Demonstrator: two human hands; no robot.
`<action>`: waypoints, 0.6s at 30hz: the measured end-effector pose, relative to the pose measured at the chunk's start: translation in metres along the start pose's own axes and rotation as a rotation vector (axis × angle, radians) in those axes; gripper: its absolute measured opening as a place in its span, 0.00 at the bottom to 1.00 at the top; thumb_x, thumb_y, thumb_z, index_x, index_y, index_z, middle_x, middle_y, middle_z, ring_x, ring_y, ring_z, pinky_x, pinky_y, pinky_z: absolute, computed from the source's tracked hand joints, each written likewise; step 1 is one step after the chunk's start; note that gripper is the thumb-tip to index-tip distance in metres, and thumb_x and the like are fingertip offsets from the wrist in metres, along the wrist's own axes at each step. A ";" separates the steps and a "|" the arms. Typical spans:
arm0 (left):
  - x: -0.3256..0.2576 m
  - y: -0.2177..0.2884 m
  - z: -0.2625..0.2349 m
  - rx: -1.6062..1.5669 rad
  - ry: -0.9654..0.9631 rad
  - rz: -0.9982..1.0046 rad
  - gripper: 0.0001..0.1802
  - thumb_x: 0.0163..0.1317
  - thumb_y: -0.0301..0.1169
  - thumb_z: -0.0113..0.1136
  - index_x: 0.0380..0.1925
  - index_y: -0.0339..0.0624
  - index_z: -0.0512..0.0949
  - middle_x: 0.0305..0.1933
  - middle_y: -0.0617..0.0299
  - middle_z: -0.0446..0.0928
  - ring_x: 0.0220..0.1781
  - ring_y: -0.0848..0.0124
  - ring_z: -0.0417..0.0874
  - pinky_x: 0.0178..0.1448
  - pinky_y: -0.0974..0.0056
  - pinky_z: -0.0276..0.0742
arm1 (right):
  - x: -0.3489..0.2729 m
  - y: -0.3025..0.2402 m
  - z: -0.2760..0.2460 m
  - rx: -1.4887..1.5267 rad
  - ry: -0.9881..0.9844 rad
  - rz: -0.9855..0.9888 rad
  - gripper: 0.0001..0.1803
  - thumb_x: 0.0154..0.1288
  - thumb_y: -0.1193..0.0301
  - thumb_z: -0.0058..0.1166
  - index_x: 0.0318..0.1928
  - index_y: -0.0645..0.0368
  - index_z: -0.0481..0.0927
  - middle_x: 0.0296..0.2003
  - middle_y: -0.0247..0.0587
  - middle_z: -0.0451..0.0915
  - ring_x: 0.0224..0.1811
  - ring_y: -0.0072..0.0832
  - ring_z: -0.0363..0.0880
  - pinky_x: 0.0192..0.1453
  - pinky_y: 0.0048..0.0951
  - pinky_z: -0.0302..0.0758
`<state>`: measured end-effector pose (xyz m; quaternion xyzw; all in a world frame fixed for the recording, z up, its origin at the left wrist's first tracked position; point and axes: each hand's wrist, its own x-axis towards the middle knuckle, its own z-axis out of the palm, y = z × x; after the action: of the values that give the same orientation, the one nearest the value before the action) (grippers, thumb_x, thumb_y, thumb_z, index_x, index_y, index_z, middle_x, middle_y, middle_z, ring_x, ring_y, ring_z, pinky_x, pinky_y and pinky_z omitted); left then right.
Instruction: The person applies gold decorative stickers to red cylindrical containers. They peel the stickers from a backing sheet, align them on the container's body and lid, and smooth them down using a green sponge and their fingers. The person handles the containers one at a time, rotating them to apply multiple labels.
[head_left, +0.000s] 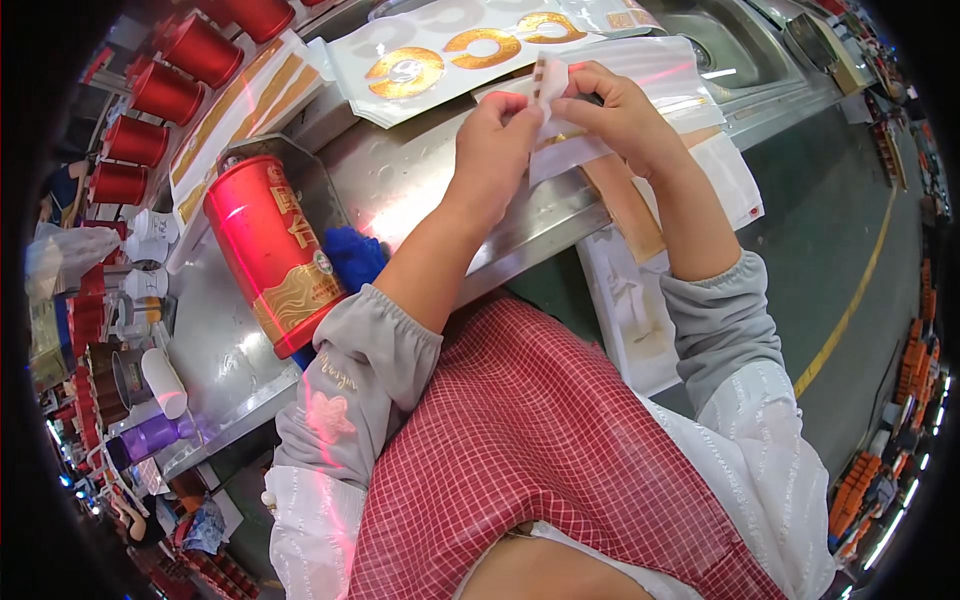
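Between my two hands is a thin white strip of paper or film [549, 82] with a brown-checked edge. My left hand [492, 145] pinches it from the left, thumb against fingertips. My right hand [622, 112] pinches its other side with thumb and forefinger, just above the steel table's front edge. To the left of my left forearm a large red cylindrical can [270, 252] with gold decoration stands on the table. Beyond my hands is a white sheet of gold ring-shaped decals [482, 46]. White translucent sheets [660, 75] lie behind and under my right hand.
A blue cloth [353, 257] sits beside the can. Several red cans [135, 140] stand at the far left, near another sheet of gold decals [245, 110]. A steel sink [690, 45] is at the far right. A brown strip [623, 205] hangs over the table's front edge.
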<state>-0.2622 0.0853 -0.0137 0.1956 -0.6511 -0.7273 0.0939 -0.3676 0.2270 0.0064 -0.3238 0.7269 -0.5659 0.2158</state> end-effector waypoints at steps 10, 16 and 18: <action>0.024 -0.027 -0.016 0.313 0.256 0.056 0.13 0.58 0.30 0.47 0.32 0.31 0.78 0.30 0.45 0.79 0.32 0.59 0.81 0.41 0.57 0.75 | -0.107 -0.011 -0.235 0.891 0.305 -0.464 0.21 0.66 0.72 0.42 0.55 0.73 0.71 0.55 0.57 0.73 0.59 0.43 0.72 0.65 0.42 0.68; 0.012 -0.016 -0.010 0.355 0.212 0.020 0.15 0.57 0.28 0.50 0.42 0.32 0.77 0.40 0.47 0.81 0.43 0.61 0.81 0.49 0.61 0.75 | -0.263 -0.013 -0.288 0.108 1.260 -0.520 0.28 0.59 0.71 0.49 0.58 0.77 0.66 0.59 0.64 0.68 0.63 0.53 0.66 0.68 0.54 0.61; 0.012 -0.018 -0.013 0.285 0.192 0.050 0.16 0.57 0.27 0.50 0.43 0.32 0.77 0.38 0.48 0.81 0.40 0.63 0.82 0.46 0.62 0.76 | -0.309 -0.003 -0.283 0.891 1.165 -0.634 0.19 0.53 0.78 0.62 0.47 0.71 0.76 0.47 0.55 0.80 0.48 0.42 0.81 0.53 0.42 0.79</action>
<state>-0.2654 0.0718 -0.0345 0.2592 -0.7405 -0.6029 0.1451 -0.3438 0.6408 0.0678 -0.0505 0.3017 -0.9156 -0.2609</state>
